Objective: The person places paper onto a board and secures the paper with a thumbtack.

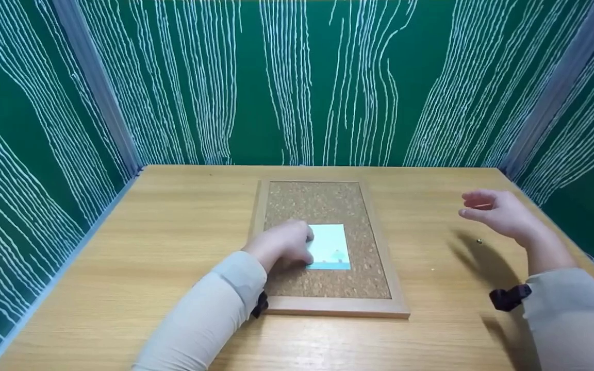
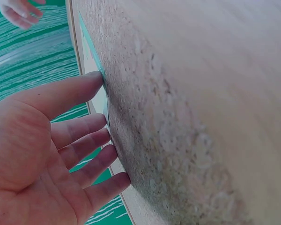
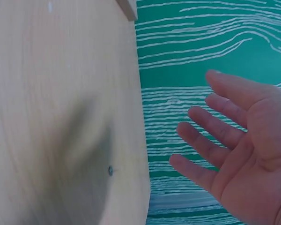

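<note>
A pale mint-green square of paper (image 1: 332, 247) with a darker green lower strip lies on a wood-framed corkboard (image 1: 317, 201). My left hand (image 1: 289, 241) reaches over the board from the left and covers the paper's left edge. In the left wrist view its thumb (image 2: 84, 89) and spread fingertips (image 2: 122, 180) rest against the paper and the cork, not curled round anything. My right hand (image 1: 498, 214) hovers above the table at the right, fingers relaxed and holding nothing. Under it on the table lies a small metal thumbtack (image 1: 479, 241), also in the right wrist view (image 3: 110, 170).
The light wooden table (image 1: 173, 232) reaches back to green walls (image 1: 421, 77) with white wavy lines. The board's wooden frame (image 1: 338, 305) forms a low raised border. A tiny pale speck (image 1: 433, 269) shows on the tabletop right of the board.
</note>
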Demonstrator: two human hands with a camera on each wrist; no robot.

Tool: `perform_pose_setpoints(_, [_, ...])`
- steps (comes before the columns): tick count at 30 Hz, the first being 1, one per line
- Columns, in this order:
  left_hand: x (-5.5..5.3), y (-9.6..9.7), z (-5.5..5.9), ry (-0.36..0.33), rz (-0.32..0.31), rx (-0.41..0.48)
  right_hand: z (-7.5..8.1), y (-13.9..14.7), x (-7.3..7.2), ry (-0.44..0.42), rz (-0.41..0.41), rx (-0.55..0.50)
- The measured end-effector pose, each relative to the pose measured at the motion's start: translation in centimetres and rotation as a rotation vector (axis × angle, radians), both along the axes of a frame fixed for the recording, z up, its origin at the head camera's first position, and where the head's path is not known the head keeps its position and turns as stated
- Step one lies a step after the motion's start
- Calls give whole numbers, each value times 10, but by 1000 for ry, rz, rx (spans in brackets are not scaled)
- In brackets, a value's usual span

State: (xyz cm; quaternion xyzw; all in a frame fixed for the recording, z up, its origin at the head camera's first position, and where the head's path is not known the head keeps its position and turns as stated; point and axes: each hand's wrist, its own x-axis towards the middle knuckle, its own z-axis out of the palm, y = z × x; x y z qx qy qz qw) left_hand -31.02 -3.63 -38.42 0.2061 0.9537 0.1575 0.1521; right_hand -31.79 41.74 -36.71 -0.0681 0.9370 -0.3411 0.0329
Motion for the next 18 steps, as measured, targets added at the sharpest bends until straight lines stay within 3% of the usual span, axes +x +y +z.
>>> perform_pose_setpoints(8, [-2,-1,-2,16,-30,18,-14,20,-2,2,26,101])
perform_pose_setpoints(18, [-2,0,1,-6,17,13,-27,38,0,-175,-5,144])
